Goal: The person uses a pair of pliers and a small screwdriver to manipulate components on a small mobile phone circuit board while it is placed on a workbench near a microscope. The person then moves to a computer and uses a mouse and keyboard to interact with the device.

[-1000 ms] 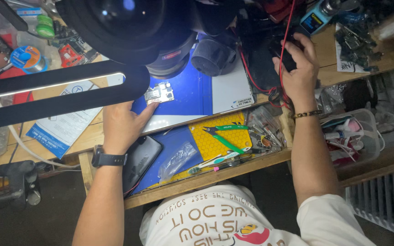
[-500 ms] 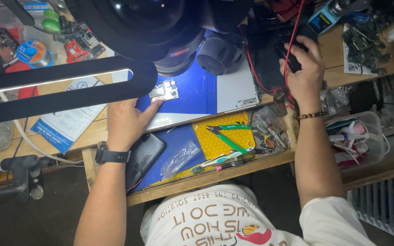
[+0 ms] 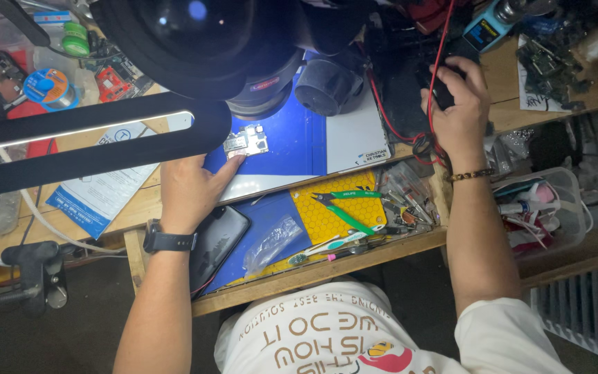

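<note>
On the blue mat (image 3: 292, 142), the left hand (image 3: 188, 190) lies open with fingertips steadying the small circuit board (image 3: 246, 142) while the right hand (image 3: 459, 104) grips a black tool beside the mat, whose red cable (image 3: 436, 76) could likely snag and drag the board.

torso: white short-sleeved T-shirt, gold lettering, red-and-yellow graphic; left hand (image 3: 187, 188): black wristwatch (image 3: 167, 241) on wrist; right hand (image 3: 459, 111): thin beaded bracelet (image 3: 470, 176) on wrist; forearms bare
</note>
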Demonstrator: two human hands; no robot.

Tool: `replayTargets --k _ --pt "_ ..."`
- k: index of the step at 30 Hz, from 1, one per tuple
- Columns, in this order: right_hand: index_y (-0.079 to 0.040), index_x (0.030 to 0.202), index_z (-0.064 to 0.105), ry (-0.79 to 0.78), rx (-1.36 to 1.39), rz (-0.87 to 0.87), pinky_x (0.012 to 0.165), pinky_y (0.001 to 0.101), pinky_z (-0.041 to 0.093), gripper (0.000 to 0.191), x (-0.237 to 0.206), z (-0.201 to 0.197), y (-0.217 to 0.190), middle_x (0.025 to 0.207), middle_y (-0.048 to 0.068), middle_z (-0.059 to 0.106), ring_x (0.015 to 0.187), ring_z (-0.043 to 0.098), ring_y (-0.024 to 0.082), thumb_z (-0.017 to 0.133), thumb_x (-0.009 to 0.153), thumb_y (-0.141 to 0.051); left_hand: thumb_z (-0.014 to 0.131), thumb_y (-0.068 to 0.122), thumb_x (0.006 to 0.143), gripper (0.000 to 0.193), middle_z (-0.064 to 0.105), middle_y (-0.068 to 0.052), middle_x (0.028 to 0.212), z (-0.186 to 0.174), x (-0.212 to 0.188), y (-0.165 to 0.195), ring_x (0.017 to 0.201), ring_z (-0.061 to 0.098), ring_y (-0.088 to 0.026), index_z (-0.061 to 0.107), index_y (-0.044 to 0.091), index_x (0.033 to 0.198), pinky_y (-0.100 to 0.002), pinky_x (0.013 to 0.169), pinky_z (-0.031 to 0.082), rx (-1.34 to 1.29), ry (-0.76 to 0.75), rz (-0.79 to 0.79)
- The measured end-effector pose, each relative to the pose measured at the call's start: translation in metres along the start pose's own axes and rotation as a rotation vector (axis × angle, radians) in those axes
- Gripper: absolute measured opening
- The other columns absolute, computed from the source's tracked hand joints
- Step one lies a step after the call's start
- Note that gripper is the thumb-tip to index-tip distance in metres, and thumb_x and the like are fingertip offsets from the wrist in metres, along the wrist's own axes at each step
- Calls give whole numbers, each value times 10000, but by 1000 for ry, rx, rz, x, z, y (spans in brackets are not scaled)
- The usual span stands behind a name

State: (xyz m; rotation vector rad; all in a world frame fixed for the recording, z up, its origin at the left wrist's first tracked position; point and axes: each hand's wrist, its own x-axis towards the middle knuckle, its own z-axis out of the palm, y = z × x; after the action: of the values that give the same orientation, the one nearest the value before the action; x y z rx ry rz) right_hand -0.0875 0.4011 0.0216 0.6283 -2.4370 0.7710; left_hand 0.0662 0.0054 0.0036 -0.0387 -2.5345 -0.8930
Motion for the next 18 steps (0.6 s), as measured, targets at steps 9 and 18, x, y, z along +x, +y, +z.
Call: replayTargets --k 9,18 --pt "-22 1274 718 1 2 -88 1044 426 550 348 0 0 3 1431 143 611 1260 645 341 858 957 -48 873 283 856 427 714 -135 988 -1 1 3 816 651 -314 731 51 1185 -428 775 509 14 45 64" --pt "-30 1296 719 38 -22 -76 1001 425 545 393 -2 0 6 1382 144 613 1200 646 355 843 923 -11 850 288 837 466 728 -109 1012 -5 4 11 677 639 -326 726 126 1257 -413 740 526 -43 -140 -260"
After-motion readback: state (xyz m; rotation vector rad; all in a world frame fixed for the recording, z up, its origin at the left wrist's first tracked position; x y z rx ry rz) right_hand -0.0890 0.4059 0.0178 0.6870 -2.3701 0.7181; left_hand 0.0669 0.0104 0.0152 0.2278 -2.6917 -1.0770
